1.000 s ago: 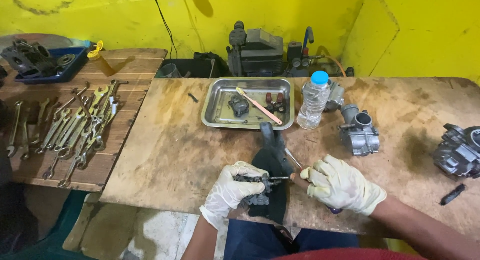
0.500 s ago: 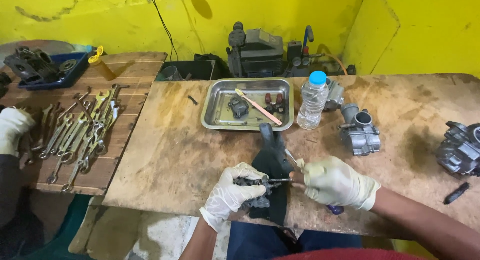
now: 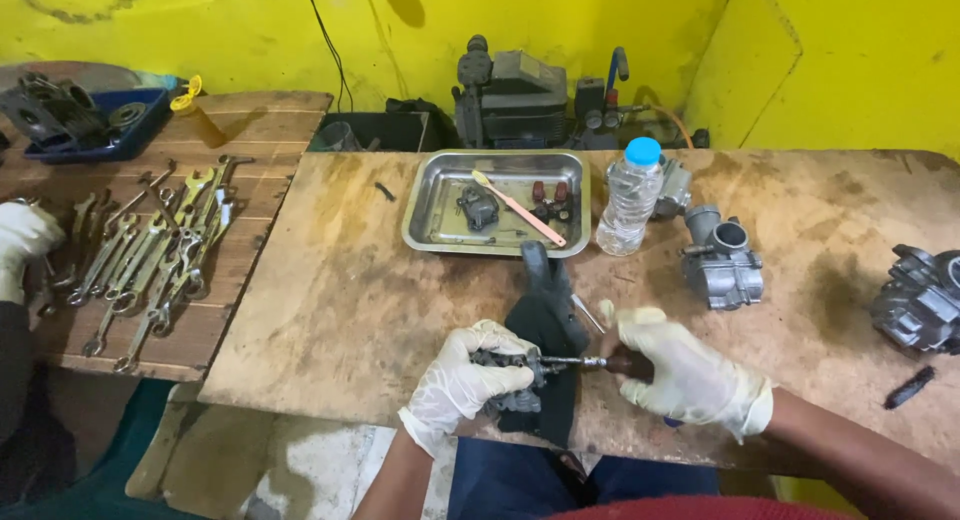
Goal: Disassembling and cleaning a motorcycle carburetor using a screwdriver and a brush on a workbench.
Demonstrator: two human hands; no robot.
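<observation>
In the head view, low in the middle of the frame, the left hand (image 3: 468, 380) in a pale latex glove is closing its fingers around a small dark grey metal carburettor part (image 3: 505, 365), pinning it on a black cloth (image 3: 545, 325) spread over the worn wooden workbench (image 3: 340, 300). The right hand (image 3: 690, 375), also gloved, is wrapping its fingers tightly round the dark handle of a screwdriver (image 3: 585, 361), whose steel shaft is lying level and meeting the part from the right. To do this well, the shaft should be staying in line with the screw, with steady push along it so the tip is not slipping, while the left hand is keeping the part from turning. Above, in the centre, a shiny steel tray (image 3: 430, 215) is holding small pieces and a pink toothbrush (image 3: 520, 209); just right of it a clear plastic bottle with a blue cap (image 3: 630, 195) is standing, and a silver carburettor body (image 3: 722, 265) beside that. At the left edge another person's gloved hand (image 3: 22, 240) is resting near a row of spanners (image 3: 150, 255).
</observation>
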